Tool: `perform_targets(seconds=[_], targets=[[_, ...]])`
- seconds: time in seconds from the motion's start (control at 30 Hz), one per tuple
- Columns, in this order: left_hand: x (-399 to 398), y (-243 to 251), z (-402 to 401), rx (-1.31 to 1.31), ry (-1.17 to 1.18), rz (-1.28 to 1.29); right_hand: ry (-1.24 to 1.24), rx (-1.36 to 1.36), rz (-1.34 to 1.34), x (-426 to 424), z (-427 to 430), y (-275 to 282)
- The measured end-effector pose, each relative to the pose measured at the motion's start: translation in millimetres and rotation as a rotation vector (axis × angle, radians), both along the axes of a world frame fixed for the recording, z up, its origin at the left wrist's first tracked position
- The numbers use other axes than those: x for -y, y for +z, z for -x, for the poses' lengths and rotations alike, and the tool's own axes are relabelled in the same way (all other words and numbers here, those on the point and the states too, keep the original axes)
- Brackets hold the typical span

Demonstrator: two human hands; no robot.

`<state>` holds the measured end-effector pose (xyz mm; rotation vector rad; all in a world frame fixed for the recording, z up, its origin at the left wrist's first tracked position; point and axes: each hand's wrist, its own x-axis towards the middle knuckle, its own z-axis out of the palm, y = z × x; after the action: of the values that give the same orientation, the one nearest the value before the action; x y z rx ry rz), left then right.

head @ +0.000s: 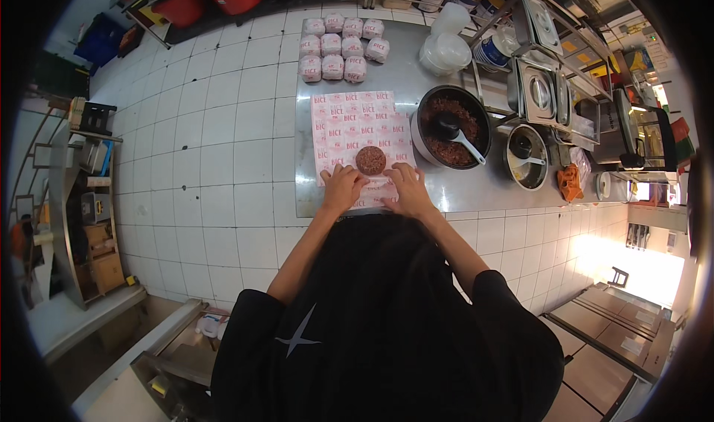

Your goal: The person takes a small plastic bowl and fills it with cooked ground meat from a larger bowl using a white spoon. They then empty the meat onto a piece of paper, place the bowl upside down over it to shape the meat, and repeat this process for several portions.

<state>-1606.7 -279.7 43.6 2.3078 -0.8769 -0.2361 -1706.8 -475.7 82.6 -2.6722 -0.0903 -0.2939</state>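
A round, flat patty of reddish-brown cooked rice lies on printed wrapping paper, several sheets of which overlap on the steel table. My left hand is at the paper's near left, fingers bent and the thumb close to the fingertips, gripping the sheet beside the patty. On the other side, my right hand holds the near right part of the sheet with its fingers over it. Between the hands the paper looks slightly raised. Neither hand touches the patty visibly; the palms hide part of the paper's near edge.
Several wrapped parcels stand in rows at the far left of the steel table. To the right are a pot of reddish rice with a white-handled scoop, clear plastic containers, a steel bowl and an orange cloth.
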Motion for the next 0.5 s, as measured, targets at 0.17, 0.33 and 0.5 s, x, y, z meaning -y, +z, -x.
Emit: perform_targets(seconds=[0.17, 0.33, 0.5], targets=[[-7.9, 36.0, 1.9, 0.155, -0.131, 0.067, -0.103, -0.074, -0.003, 16.4, 5.5, -16.0], [-55.0, 10.8, 0.6, 0.233, -0.229, 0.005, 0.087, -0.116, -0.190, 18.2, 17.1, -13.8], [-71.9, 8.9, 2.6, 0.131, -0.367, 0.178, 0.115, -0.174, -0.455, 22.1, 22.1, -14.7]])
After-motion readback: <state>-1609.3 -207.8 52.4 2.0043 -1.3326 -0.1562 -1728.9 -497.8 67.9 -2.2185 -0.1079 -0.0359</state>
